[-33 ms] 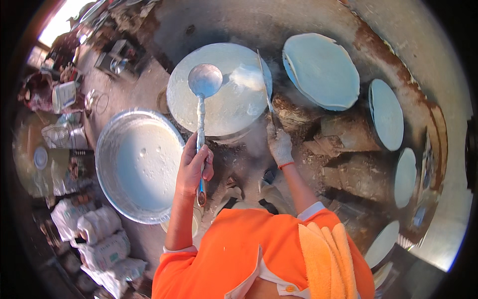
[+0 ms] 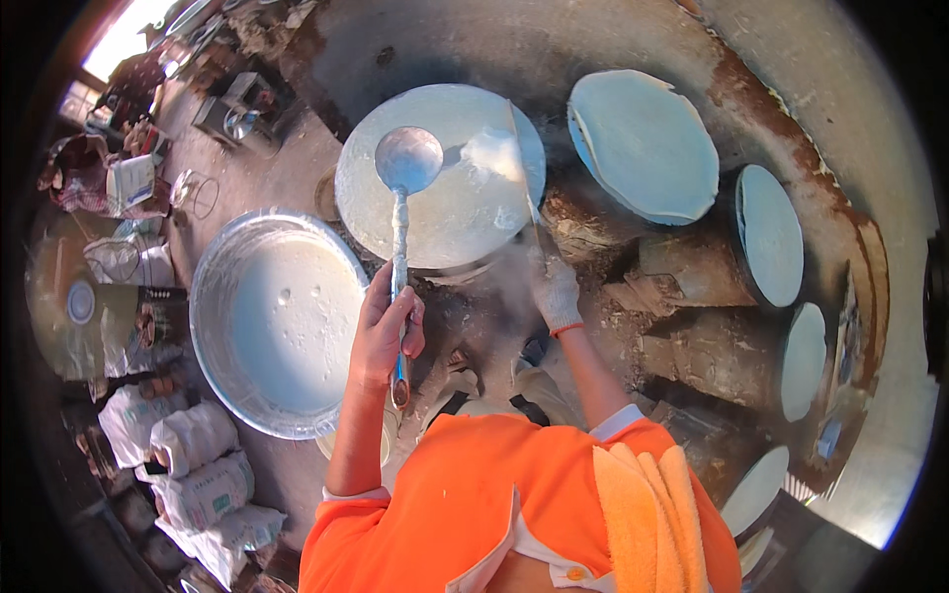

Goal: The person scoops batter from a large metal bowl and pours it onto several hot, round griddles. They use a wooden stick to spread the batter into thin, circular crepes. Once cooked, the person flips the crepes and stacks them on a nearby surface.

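My left hand (image 2: 388, 331) is closed round the handle of a metal ladle (image 2: 408, 159), whose round bowl is above a large round griddle (image 2: 474, 217). The griddle's surface has a pale coating, with a whiter patch (image 2: 491, 155) right of the ladle. In a white glove with an orange cuff, my right hand (image 2: 556, 295) grips a long, thin spatula (image 2: 523, 163). Its blade reaches along the griddle's right side; whether it touches the surface I cannot tell. Left of my left hand, a wide metal basin (image 2: 206, 331) holds white batter (image 2: 297, 346).
Several more round griddles curve along the right, the nearest topped with a pale, ragged-edged sheet (image 2: 647, 148). Filled white bags (image 2: 203, 484) are piled at lower left. A white bucket (image 2: 129, 185) stands farther off. Thin steam rises near my right hand.
My view has shifted slightly. Both hands keep hold of the same tools in nearly the same places.
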{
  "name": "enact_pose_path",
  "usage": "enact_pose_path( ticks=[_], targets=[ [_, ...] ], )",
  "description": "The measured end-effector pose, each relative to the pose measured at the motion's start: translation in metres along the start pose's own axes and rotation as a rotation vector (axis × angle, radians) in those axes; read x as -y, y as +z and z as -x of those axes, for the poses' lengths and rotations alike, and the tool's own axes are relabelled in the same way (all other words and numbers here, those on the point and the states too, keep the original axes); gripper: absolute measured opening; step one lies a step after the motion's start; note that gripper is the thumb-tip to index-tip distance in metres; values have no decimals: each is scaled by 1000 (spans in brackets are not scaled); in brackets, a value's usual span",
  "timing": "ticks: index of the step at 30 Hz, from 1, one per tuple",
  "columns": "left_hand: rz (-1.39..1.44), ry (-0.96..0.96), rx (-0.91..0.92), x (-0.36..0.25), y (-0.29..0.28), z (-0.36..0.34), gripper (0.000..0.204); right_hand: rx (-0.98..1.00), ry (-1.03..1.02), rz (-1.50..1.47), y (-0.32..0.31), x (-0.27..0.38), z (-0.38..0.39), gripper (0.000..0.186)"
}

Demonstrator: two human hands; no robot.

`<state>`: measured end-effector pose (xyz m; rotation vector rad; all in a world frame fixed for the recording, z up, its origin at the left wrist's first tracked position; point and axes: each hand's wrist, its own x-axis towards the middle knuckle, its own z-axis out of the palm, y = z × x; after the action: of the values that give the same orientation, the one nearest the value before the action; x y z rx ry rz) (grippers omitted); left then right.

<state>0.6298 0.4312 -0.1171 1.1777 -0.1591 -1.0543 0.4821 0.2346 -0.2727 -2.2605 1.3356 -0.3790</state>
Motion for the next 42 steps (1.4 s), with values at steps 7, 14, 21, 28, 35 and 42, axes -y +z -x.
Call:
enact_pose_path(
  ticks=[7,14,21,28,35,42],
  targets=[
    [-41,-26,-152,3,0,8,42,259,-280,-89,6,44,0,41],
    [-162,-55,-135,-33,0,-54,41,360,-294,42,-5,-2,-63,40],
    [-243,-61,-55,-45,-3,-107,35,131,-637,-4,-34,-34,-30,26],
    [-381,9,-85,-29,-31,-73,30,746,34,-348,-62,5,3,39],
    [-444,-88,-121,-13,-42,-12,29,866,315,-391,7,46,14,25],
    [-43,-73,-153,50,-6,-3,11,-136,-519,-313,58,18,60,40]
  ],
)
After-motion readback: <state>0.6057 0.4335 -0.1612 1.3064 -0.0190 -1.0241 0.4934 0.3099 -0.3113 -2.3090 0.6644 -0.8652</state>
